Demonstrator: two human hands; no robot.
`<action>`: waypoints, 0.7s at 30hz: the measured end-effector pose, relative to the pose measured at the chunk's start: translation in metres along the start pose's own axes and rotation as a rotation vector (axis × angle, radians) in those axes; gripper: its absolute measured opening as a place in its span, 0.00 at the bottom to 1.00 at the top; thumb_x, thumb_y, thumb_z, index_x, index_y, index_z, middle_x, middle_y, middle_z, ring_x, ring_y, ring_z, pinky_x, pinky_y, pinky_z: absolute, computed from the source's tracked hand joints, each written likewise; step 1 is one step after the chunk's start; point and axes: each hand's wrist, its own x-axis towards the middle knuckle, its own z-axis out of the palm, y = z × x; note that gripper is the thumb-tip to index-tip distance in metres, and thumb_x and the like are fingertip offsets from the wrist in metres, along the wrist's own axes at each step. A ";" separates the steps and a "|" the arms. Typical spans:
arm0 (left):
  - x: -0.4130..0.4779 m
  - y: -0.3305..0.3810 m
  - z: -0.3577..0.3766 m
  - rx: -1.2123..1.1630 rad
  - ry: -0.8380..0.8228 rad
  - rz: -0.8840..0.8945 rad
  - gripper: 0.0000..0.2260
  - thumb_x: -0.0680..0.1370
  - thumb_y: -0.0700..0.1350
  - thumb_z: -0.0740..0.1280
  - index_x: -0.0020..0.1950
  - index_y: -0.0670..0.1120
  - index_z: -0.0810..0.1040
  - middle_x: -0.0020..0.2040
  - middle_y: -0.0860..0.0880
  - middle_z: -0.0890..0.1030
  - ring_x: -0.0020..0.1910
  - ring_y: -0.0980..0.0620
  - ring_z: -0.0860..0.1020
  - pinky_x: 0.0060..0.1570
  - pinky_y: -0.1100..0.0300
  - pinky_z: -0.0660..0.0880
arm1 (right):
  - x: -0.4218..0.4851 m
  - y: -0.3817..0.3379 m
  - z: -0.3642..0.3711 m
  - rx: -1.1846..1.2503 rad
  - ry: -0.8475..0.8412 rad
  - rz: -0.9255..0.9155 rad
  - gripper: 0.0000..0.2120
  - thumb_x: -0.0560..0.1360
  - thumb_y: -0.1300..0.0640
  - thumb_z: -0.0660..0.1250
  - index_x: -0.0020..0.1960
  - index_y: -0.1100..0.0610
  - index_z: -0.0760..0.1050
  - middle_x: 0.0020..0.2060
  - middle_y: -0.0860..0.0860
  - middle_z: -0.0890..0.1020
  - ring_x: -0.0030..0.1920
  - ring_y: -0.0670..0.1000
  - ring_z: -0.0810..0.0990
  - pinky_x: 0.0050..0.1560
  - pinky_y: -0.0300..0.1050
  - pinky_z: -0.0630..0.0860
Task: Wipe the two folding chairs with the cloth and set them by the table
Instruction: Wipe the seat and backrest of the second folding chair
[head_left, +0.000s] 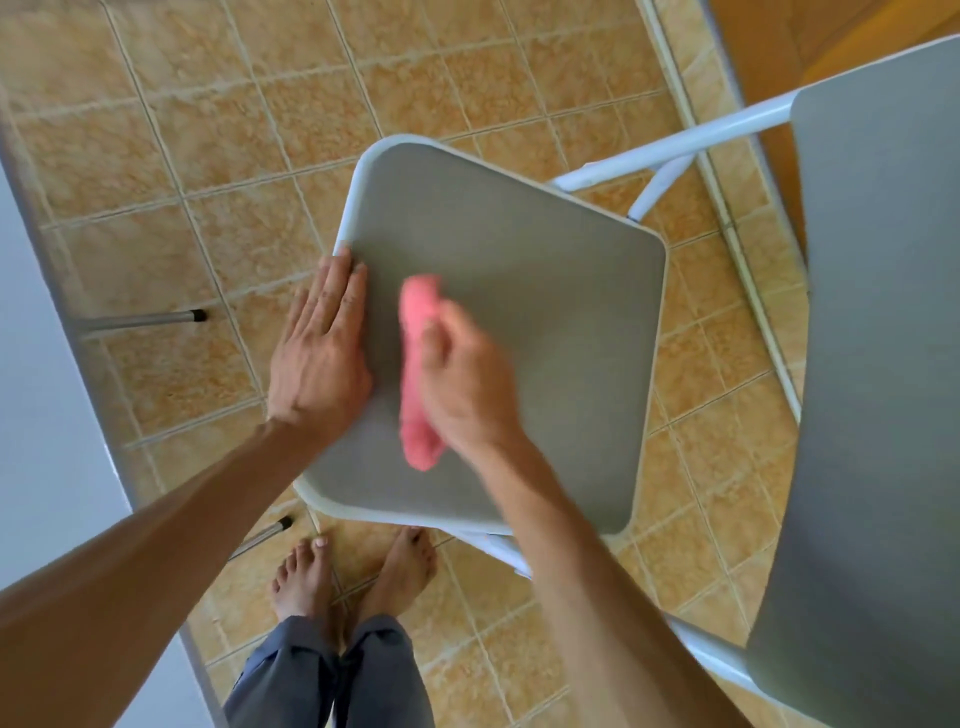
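Currently the right hand (467, 384) has its fingers curled tight round the pink cloth (418, 364), which is pressed to the grey seat (545, 338) of the folding chair (675, 150), toward its left side. The left hand (317, 358) lies flat on the seat's left edge, fingers straight and close together, steadying it. To wipe well, I judge the bunched cloth should be spread wider. It should then be drawn in overlapping passes toward the far right corner, with the left hand bearing down so the seat cannot tip. The backrest (872, 364) at right will want the same. The table (47, 364) runs along the left.
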 end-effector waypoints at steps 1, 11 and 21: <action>-0.002 0.007 0.001 0.012 0.022 0.009 0.28 0.78 0.34 0.57 0.79 0.39 0.61 0.81 0.42 0.57 0.80 0.45 0.55 0.79 0.48 0.51 | 0.007 0.019 -0.023 -0.007 0.102 0.073 0.18 0.83 0.48 0.55 0.58 0.56 0.79 0.51 0.61 0.84 0.51 0.63 0.81 0.47 0.52 0.73; -0.005 0.024 0.008 0.187 0.015 0.008 0.26 0.83 0.50 0.52 0.78 0.39 0.62 0.80 0.44 0.59 0.81 0.47 0.53 0.79 0.45 0.50 | 0.043 0.151 -0.056 -0.317 0.406 0.573 0.34 0.82 0.40 0.59 0.81 0.58 0.58 0.65 0.65 0.67 0.60 0.66 0.72 0.61 0.57 0.74; -0.002 0.029 0.009 0.279 -0.026 -0.034 0.27 0.82 0.48 0.53 0.79 0.39 0.60 0.81 0.44 0.56 0.81 0.46 0.52 0.79 0.45 0.50 | 0.053 0.032 0.025 -0.245 0.273 0.060 0.28 0.77 0.60 0.66 0.77 0.59 0.67 0.71 0.59 0.69 0.56 0.62 0.82 0.49 0.52 0.81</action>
